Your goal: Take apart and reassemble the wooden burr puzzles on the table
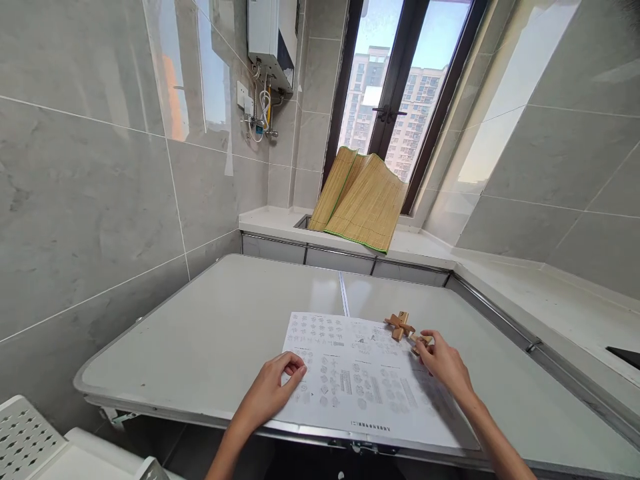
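Observation:
A large white sheet printed with rows of small diagrams [345,373] lies near the front edge of the table. My left hand [275,385] rests on the sheet's left edge, fingers loosely curled and thumb apart, with nothing in it. At the sheet's right side, my right hand [443,360] pinches a small light wooden puzzle piece [423,342] between thumb and fingers. Just beyond it, several interlocked wooden pieces form a cross-shaped puzzle [400,325] at the sheet's upper right corner. My fingers partly hide the held piece.
The white folding table [210,333] has a seam down its middle. Behind it runs a white counter [280,217], where a bamboo mat [367,200] leans by the window. A white plastic chair [30,440] stands at lower left. A water heater [273,40] hangs on the wall.

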A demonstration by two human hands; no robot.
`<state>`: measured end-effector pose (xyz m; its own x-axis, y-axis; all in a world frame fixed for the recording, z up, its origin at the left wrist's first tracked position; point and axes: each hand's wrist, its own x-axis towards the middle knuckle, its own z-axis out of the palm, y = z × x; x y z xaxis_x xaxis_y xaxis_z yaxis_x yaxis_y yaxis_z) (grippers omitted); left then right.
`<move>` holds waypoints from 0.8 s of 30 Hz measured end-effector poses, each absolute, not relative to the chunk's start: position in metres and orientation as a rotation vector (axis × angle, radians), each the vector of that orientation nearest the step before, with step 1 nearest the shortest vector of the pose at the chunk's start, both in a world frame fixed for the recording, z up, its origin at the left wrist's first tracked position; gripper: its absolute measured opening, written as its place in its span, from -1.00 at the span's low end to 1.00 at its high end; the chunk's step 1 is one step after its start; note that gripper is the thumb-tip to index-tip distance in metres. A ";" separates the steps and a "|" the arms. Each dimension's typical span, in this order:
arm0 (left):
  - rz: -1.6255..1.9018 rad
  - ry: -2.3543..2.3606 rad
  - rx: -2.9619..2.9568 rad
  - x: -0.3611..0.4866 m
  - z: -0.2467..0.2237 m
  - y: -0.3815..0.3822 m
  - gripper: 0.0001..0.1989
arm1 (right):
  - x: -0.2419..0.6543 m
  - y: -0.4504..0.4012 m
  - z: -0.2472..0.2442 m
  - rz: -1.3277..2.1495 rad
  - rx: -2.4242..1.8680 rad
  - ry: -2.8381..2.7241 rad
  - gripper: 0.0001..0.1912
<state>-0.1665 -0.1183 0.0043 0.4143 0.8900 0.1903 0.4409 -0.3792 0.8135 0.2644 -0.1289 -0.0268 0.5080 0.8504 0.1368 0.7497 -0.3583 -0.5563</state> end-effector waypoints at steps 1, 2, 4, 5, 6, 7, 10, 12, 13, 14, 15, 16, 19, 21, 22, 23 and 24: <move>0.834 1.122 1.992 -0.167 0.004 -0.118 -0.67 | 0.263 -0.127 -0.026 0.242 -2.202 -1.310 -0.61; 0.831 1.115 2.002 -0.167 0.004 -0.118 -0.66 | 0.261 -0.126 -0.025 0.250 -2.211 -1.314 -0.63; 0.829 1.097 2.020 -0.168 0.003 -0.118 -0.67 | 0.258 -0.123 -0.024 0.265 -2.222 -1.313 -0.67; 0.826 1.091 2.024 -0.169 0.003 -0.118 -0.68 | 0.256 -0.123 -0.024 0.273 -2.226 -1.310 -0.68; 0.824 1.092 2.024 -0.169 0.003 -0.118 -0.68 | 0.255 -0.123 -0.024 0.280 -2.227 -1.307 -0.68; 0.823 1.096 2.022 -0.169 0.003 -0.118 -0.69 | 0.254 -0.124 -0.025 0.286 -2.230 -1.303 -0.67; 0.836 1.102 2.007 -0.169 0.004 -0.119 -0.71 | 0.253 -0.130 -0.028 0.258 -2.216 -1.274 -0.64; 0.845 1.094 1.999 -0.168 0.004 -0.120 -0.71 | 0.251 -0.137 -0.028 0.227 -2.139 -1.260 -0.61; 0.847 1.090 1.998 -0.168 0.004 -0.120 -0.71 | 0.248 -0.142 -0.028 0.223 -2.078 -1.264 -0.58; 0.848 1.087 1.997 -0.168 0.004 -0.120 -0.71 | 0.244 -0.147 -0.026 0.236 -2.009 -1.274 -0.56; 0.850 1.088 1.997 -0.168 0.003 -0.120 -0.71 | 0.238 -0.151 -0.025 0.261 -1.939 -1.292 -0.54; 0.851 1.091 1.996 -0.169 0.003 -0.120 -0.71 | 0.229 -0.156 -0.022 0.298 -1.875 -1.309 -0.51; 0.851 1.098 1.993 -0.170 0.001 -0.119 -0.70 | 0.196 -0.165 -0.015 0.535 -1.601 -1.289 -0.50; 0.842 1.099 1.982 -0.170 0.001 -0.118 -0.68 | 0.172 -0.165 -0.012 0.731 -1.382 -1.236 -0.51; 0.839 1.098 1.972 -0.169 0.002 -0.117 -0.67 | 0.161 -0.165 -0.011 0.838 -1.285 -1.221 -0.51; 0.841 1.097 1.959 -0.168 0.003 -0.116 -0.67 | 0.150 -0.163 -0.011 0.935 -1.204 -1.212 -0.51; 0.846 1.088 1.945 -0.165 0.005 -0.115 -0.66 | 0.140 -0.160 -0.011 1.011 -1.136 -1.195 -0.52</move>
